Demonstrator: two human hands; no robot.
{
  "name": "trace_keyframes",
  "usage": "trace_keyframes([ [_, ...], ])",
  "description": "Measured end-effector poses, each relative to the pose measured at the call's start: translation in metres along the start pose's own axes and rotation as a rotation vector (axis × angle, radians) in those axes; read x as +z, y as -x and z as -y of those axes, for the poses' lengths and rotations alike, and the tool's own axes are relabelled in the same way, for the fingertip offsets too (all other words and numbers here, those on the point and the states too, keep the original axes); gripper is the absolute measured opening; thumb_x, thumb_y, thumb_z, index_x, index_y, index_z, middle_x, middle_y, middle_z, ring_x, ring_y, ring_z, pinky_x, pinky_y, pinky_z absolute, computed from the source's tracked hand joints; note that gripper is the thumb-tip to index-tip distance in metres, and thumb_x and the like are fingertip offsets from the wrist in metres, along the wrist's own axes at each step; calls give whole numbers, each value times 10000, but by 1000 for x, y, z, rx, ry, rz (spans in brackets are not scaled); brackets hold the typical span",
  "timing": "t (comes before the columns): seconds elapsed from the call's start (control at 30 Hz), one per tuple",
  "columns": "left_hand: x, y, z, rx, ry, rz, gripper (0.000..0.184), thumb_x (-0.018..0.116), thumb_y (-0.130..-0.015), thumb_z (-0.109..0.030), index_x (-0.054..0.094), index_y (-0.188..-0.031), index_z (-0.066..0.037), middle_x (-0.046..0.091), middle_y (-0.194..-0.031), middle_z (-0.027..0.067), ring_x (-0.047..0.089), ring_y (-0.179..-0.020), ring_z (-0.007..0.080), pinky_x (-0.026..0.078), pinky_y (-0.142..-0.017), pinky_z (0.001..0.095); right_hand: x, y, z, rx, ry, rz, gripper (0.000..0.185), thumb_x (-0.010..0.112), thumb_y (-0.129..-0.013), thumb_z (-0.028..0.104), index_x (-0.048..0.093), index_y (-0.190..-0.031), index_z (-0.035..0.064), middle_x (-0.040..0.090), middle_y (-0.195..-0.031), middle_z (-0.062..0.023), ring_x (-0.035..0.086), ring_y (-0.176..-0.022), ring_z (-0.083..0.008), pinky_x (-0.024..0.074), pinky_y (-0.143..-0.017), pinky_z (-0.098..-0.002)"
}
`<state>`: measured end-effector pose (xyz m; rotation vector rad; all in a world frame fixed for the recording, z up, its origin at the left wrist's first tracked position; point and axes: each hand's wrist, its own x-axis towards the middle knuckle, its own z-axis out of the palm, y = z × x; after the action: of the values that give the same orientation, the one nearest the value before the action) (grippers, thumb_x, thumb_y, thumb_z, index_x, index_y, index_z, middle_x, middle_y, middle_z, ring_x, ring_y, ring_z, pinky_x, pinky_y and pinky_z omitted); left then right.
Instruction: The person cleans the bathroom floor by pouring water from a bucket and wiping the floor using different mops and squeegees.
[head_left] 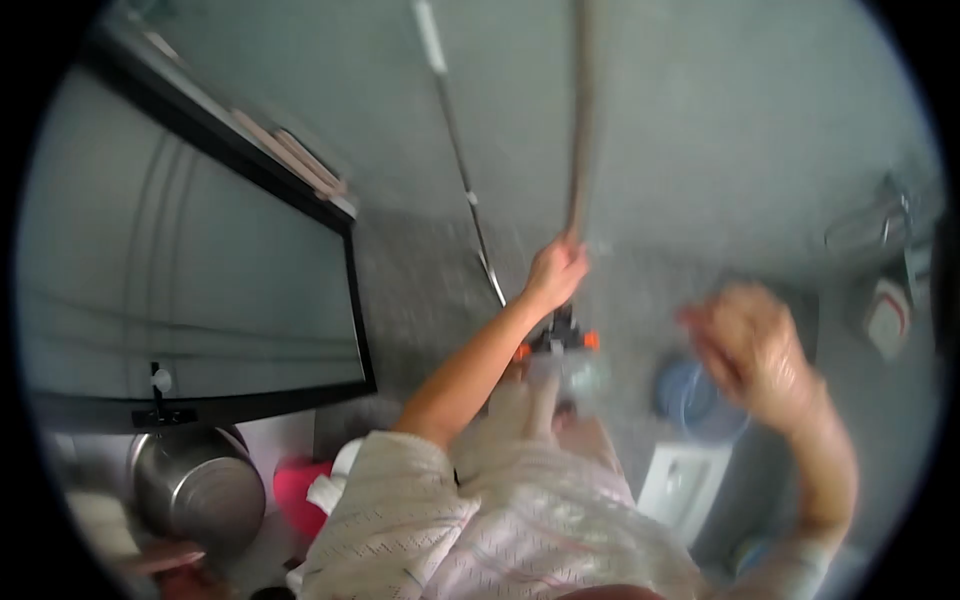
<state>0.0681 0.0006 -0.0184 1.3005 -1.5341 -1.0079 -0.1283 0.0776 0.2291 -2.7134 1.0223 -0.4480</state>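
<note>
My left hand (558, 272) is closed around a long wooden pole (582, 110) that rises up in front of the wall. Just below this hand, a black fitting with orange ends (558, 338) sits near my feet; whether it joins the pole I cannot tell. My right hand (755, 355) is raised on the right side, wet-looking and blurred, fingers loosely curled with a gap between them and nothing seen inside. Below it, a blue bucket (690, 398) stands on the floor, apart from the hand.
A thin metal rod with a white grip (455, 130) leans on the wall. At left are a black-framed glass door (360, 300), a steel pot (210, 490) and a pink item (298, 492). A white floor basin (650, 485) lies right of my legs. A tap (900, 205) juts from the right wall.
</note>
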Motion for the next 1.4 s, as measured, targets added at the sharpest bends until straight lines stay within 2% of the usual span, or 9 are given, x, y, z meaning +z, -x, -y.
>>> trace_keyframes([
  [0.1, -76, 5, 25, -92, 394, -182, 133, 549, -786, -87, 450, -702, -58, 496, -571, 25, 496, -500, 115, 399, -480, 270, 44, 74, -11, 350, -204, 26, 124, 560, -720, 19, 596, -838, 9, 566, -643, -129, 552, -519, -251, 440, -477, -313],
  [0.3, -200, -35, 35, -239, 541, -521, 145, 589, -769, -102, 466, -705, -60, 464, -528, 9, 412, -368, 94, 340, -340, 242, 149, 186, -2, 1049, -828, 94, 119, 488, -734, -26, 590, -783, -63, 589, -618, -80, 560, -550, -119, 473, -514, -261],
  [0.7, -386, -190, 46, -257, 119, -643, 147, 615, -743, -154, 513, -739, -47, 441, -500, -3, 394, -350, 98, 326, -323, 255, 210, 46, 52, 1197, -771, 124, 120, 554, -796, 88, 606, -812, -19, 620, -674, -86, 610, -593, -155, 495, -528, -270],
  [0.9, -406, -222, 110, -441, 117, -559, 152, 612, -726, -168, 534, -750, -39, 495, -545, 24, 458, -404, 118, 374, -377, 276, 221, 80, 80, 339, -156, 768, 145, 500, -790, 146, 592, -726, 55, 619, -679, -27, 620, -602, -138, 490, -549, -234],
  [1.0, -399, -245, 148, -554, 119, -460, 146, 607, -716, -167, 547, -727, -34, 512, -549, 35, 485, -432, 124, 390, -402, 282, 193, 27, 116, 1499, -808, 755, 124, 501, -767, 138, 594, -717, 74, 614, -674, -16, 615, -627, -134, 490, -561, -260],
  [1.1, -382, -259, 174, -654, 117, -359, 126, 594, -715, -146, 556, -706, -26, 509, -536, 43, 488, -439, 124, 389, -402, 285, 169, 1, 133, 1659, -939, 642, 126, 507, -751, 151, 611, -749, 79, 622, -682, -21, 615, -666, -130, 487, -587, -286],
  [1.23, -359, -277, 242, -585, -121, -330, 123, 574, -718, -138, 554, -703, -17, 508, -517, 53, 490, -432, 141, 391, -402, 299, 130, -73, 124, 1435, -805, 557, 108, 508, -731, -10, 594, -785, -46, 585, -611, -68, 562, -542, -124, 474, -497, -271],
  [1.27, -368, -298, 208, -687, -27, -300, 165, 572, -723, -167, 554, -666, -13, 528, -526, 63, 505, -440, 162, 402, -416, 324, 123, -107, 108, 1623, -742, 549, 106, 513, -733, -4, 599, -786, -35, 586, -608, -69, 564, -541, -126, 472, -494, -270],
  [1.4, -414, -365, 184, -491, -9, -288, 182, 602, -703, -202, 552, -698, -27, 552, -583, 49, 516, -510, 163, 407, -469, 336, 160, -75, 31, 1525, -767, 251, 117, 522, -744, -1, 584, -841, -18, 567, -599, -45, 562, -540, -131, 456, -481, -263],
])
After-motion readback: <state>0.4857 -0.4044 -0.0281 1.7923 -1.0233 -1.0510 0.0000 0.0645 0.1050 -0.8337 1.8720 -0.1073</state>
